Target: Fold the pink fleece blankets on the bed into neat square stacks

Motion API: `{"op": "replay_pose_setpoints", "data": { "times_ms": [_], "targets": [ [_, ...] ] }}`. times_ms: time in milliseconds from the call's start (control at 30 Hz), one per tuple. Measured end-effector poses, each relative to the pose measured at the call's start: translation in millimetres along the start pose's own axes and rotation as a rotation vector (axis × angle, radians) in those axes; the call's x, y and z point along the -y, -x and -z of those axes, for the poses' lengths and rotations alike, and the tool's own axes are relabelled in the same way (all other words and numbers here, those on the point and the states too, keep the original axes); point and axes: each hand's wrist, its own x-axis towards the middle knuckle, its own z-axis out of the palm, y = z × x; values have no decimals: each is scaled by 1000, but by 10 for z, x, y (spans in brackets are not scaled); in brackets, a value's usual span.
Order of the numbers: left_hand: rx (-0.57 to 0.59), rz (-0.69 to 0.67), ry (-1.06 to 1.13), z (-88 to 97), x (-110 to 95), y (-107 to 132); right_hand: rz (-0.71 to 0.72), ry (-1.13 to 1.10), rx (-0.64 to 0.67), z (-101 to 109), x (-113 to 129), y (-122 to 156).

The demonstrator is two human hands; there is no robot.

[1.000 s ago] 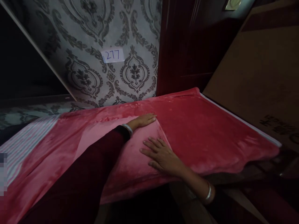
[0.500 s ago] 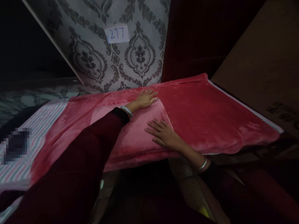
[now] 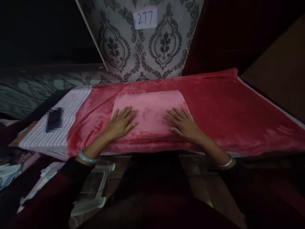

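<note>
A red plush blanket (image 3: 214, 108) lies spread over a raised surface in front of me. On it rests a lighter pink folded piece (image 3: 150, 109). My left hand (image 3: 121, 121) lies flat on the pink piece's left part, fingers stretched out. My right hand (image 3: 183, 124) presses flat on its right part, fingers spread. Both wrists wear pale bangles, and dark red sleeves cover my arms.
A pink and white striped cloth (image 3: 62, 127) lies under the blanket at the left. A patterned grey wall panel (image 3: 133, 54) with a paper label reading 277 (image 3: 145, 18) stands behind. A brown board (image 3: 281, 73) leans at the right. White plastic hangers (image 3: 95, 187) lie on the floor below.
My left hand has drawn back from the far edge of the pink piece to its near left part. The view has swung right and the pink piece now lies flat and square.
</note>
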Motion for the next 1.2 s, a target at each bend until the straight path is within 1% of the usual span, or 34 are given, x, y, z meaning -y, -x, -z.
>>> {"op": "replay_pose_setpoints", "data": {
  "times_ms": [67, 133, 200, 267, 400, 500, 567, 733, 833, 1033, 1133, 1200],
  "targets": [
    [-32, 47, -6, -117, 31, 182, 1, 28, 11, -52, 56, 50],
    [-37, 88, 1, -251, 30, 287, -8, 50, 26, -135, 88, 103],
    [-41, 112, 13, -361, 17, 328, -14, 66, 28, -212, 99, 143],
    [-54, 121, 24, -422, 7, 327, -13, 75, 23, -260, 99, 161],
    [-65, 123, 46, -427, 12, 310, -9, 87, 2, -271, 105, 155],
    [-81, 128, 67, -418, 42, 369, 6, 90, -24, -257, 113, 188],
    [-99, 106, 78, -436, 81, 467, 4, 92, -45, -256, 107, 256],
    [-171, -6, 107, -537, 215, 817, -62, 86, -110, -290, 8, 533],
    [-199, -26, 114, -570, 272, 943, -55, 49, -164, -330, -79, 657],
    [-230, -28, 112, -565, 308, 1000, -54, 28, -279, -436, -138, 706],
    [-275, -6, 102, -558, 319, 1026, -73, 21, -341, -466, -134, 701],
    [-307, 10, 106, -526, 323, 1027, -84, 8, -364, -447, -137, 688]
  ]
}}
